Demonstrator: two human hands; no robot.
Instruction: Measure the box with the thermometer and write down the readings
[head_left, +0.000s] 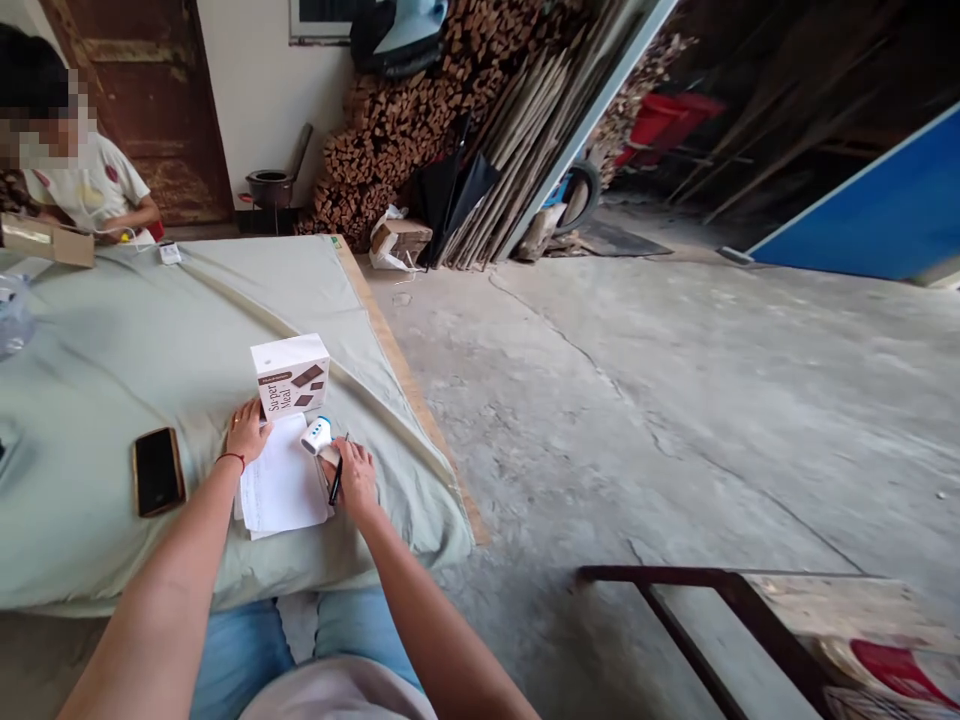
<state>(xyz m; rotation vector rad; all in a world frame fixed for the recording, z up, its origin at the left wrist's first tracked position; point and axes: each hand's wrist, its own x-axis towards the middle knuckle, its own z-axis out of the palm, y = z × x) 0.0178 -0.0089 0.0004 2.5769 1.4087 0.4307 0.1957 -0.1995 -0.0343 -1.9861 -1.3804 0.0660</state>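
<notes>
My left hand (pixel 248 432) lies at the upper left corner of a white paper pad (pixel 285 480), fingers stretched out beside the lower left edge of a box and the thumb over the paper. That white box (pixel 294 372), with brown print reading "Su-per Meal", stands just beyond the pad. Closed at the pad's right edge, my right hand (pixel 356 478) holds a black pen (pixel 335 484). A small white gun-shaped device (pixel 318 435) with a blue end and blue marks is also at its fingers; whether they grip it is unclear. Its lower part is partly hidden.
A phone (pixel 158 472) lies left of my left forearm on the cloth-covered table (pixel 202 330). Across the table sits a person (pixel 101 185) near an open carton (pixel 49 243). Stacked firewood (pixel 420 120) lines the wall. A bench (pixel 750 600) stands at lower right.
</notes>
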